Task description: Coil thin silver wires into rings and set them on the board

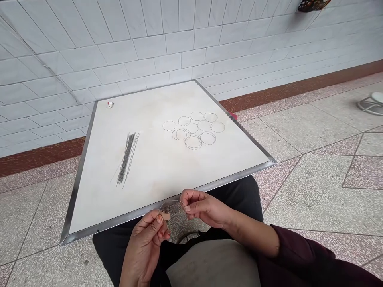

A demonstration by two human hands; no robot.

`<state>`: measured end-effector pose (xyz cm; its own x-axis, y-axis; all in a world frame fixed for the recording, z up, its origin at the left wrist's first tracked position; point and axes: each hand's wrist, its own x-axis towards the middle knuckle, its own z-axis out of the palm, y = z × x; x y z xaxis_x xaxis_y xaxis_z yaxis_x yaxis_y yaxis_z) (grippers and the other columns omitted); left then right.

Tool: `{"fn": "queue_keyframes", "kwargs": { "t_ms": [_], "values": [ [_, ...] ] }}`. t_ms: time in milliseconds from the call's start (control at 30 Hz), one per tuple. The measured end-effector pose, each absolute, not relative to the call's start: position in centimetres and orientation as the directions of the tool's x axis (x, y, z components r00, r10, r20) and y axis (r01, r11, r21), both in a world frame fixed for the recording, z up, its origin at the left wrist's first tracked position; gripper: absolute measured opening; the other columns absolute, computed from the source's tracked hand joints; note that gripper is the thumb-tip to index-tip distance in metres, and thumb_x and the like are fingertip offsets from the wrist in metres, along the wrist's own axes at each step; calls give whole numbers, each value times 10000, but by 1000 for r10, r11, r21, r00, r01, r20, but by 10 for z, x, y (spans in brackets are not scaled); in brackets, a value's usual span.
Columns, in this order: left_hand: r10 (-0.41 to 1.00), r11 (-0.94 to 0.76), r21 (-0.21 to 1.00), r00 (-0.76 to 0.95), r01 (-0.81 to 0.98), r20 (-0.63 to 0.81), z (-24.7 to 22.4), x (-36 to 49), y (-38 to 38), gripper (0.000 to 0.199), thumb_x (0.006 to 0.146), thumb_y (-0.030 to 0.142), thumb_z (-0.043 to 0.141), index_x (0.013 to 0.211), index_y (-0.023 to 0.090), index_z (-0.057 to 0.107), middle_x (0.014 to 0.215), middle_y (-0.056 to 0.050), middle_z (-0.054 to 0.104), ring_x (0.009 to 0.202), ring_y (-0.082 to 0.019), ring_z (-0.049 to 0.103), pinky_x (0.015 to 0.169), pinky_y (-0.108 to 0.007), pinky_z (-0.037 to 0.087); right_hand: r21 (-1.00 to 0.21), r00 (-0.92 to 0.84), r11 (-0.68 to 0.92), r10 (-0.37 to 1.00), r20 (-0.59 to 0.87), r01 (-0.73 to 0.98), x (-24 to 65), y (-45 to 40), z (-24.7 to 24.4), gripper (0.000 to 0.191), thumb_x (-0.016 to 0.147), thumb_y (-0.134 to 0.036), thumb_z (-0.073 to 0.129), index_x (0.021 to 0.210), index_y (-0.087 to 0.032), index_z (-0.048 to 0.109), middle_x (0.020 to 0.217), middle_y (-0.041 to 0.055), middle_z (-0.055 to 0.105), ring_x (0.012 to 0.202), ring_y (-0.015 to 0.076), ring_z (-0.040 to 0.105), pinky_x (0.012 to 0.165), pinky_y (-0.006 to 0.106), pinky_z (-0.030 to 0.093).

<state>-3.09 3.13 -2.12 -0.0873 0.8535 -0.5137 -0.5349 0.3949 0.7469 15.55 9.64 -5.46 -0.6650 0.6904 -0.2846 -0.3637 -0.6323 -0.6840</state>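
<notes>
Just off the table's near edge, my left hand (149,231) pinches a thin wire loop (187,221) together with a small tan piece (165,216). My right hand (205,207) is closed on the same loop at its upper right, thumb against fingers. A bundle of thin dark straight wires (127,159) lies on the left part of the white table (149,159). Several wire rings (193,142), some overlapping, rest on the table's right part.
A small red and white object (110,105) sits at the table's far left corner. The metal edge (119,219) runs above my lap. Behind stands a tiled wall (167,44); a stool (372,104) is at the far right.
</notes>
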Motion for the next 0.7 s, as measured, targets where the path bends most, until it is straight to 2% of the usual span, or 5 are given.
{"fn": "queue_keyframes", "kwargs": {
  "t_ms": [200, 400, 533, 700],
  "values": [
    [849, 468, 721, 33, -512, -527, -26, -33, 26, 207, 663, 304, 863, 782, 152, 788, 574, 16, 535, 525, -82, 415, 531, -235, 447, -844, -645, -492, 720, -257, -213, 160, 102, -53, 312, 704, -354, 825, 765, -156, 593, 641, -54, 525, 576, 76, 435, 580, 224, 338],
    [840, 496, 706, 74, -506, -538, -23, -28, 26, 179, 659, 281, 861, 729, 144, 768, 569, 22, 522, 509, -78, 411, 532, -242, 459, -935, -595, -314, 788, -159, -166, 160, 102, -56, 302, 796, -423, 760, 813, -166, 603, 689, -44, 502, 624, 89, 422, 590, 226, 357],
    [829, 518, 697, 91, -496, -552, -23, -27, 27, 208, 633, 291, 878, 708, 134, 762, 565, 20, 531, 504, -78, 429, 532, -243, 476, -987, -544, -122, 838, -44, -108, 160, 100, -56, 240, 856, -390, 705, 815, -175, 607, 784, -13, 526, 700, 108, 460, 633, 238, 392],
    [825, 505, 672, 75, -542, -560, -24, -26, 26, 178, 633, 261, 879, 703, 149, 760, 571, 23, 544, 492, -69, 434, 518, -230, 475, -997, -541, 73, 839, 62, -1, 157, 98, -56, 87, 896, -254, 638, 847, -183, 627, 804, -6, 536, 694, 106, 481, 631, 234, 407]
  ]
}}
